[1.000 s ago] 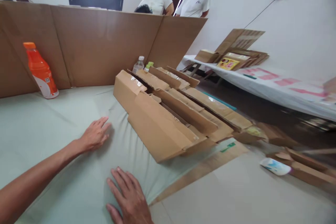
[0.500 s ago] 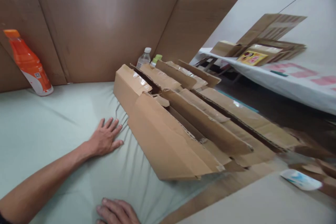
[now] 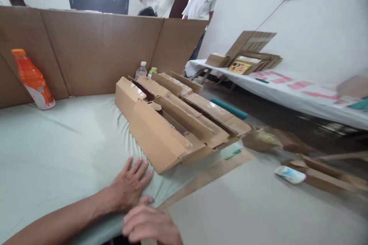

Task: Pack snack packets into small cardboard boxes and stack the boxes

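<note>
Pale green wrinkled cloth (image 3: 71,134) lies beneath long brown cardboard cartons (image 3: 156,136); the left hand (image 3: 128,187), spread and unladen, has shifted beside the curled right hand (image 3: 153,225), uniting both near the cloth's edge. Right grip indeterminable.

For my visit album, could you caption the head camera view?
Left hand spread on pale green cloth, right hand close by; cardboard boxes and orange-capped bottle beyond.

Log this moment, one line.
left hand: palm-down on green sheet; right hand: curled beside left; cardboard boxes: beyond hands; orange-capped bottle: before cardboard screen
</note>
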`<state>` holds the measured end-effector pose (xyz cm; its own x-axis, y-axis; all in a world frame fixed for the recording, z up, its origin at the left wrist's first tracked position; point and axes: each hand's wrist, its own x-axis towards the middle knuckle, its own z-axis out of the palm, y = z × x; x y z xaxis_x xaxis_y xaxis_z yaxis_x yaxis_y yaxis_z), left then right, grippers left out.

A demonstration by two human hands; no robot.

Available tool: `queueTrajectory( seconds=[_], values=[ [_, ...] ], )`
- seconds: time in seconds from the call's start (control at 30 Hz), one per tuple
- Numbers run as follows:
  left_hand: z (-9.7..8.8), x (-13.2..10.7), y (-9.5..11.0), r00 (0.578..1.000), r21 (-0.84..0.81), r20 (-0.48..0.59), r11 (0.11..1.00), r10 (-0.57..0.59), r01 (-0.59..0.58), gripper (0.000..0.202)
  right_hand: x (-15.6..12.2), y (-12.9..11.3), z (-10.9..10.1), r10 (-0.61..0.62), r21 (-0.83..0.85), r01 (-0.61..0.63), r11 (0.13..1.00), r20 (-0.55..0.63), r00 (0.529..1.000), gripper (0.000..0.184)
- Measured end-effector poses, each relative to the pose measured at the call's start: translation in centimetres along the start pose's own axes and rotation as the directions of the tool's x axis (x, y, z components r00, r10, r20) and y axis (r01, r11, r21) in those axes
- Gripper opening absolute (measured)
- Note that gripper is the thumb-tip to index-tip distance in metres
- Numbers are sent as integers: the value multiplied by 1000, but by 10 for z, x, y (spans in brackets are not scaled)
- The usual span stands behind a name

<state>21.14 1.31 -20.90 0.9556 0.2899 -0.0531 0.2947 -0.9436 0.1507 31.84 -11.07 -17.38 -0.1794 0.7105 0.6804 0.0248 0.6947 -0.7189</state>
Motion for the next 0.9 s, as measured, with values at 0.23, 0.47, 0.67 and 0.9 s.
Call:
queueTrajectory(
  seconds=[0.23,0.47,0.67,0.9],
  values=[
    [2,-14,27,996,-31,-18,995,92,-93,79,2,-10,-42,38,-615,-215,759,-288,957,16],
    [-8,-15,29,997,-46,-47,997,57,-59,68,-63,24,-115,130,-895,-383,229,-361,923,25],
    [-29,-7,42,998,-40,-47,999,-38,36,32,-75,33,-168,334,-991,-129,-43,-136,933,37],
    [-44,28,57,996,54,44,996,-80,77,6,-68,37,-198,398,-1000,-1,-27,-11,917,34]
  ],
)
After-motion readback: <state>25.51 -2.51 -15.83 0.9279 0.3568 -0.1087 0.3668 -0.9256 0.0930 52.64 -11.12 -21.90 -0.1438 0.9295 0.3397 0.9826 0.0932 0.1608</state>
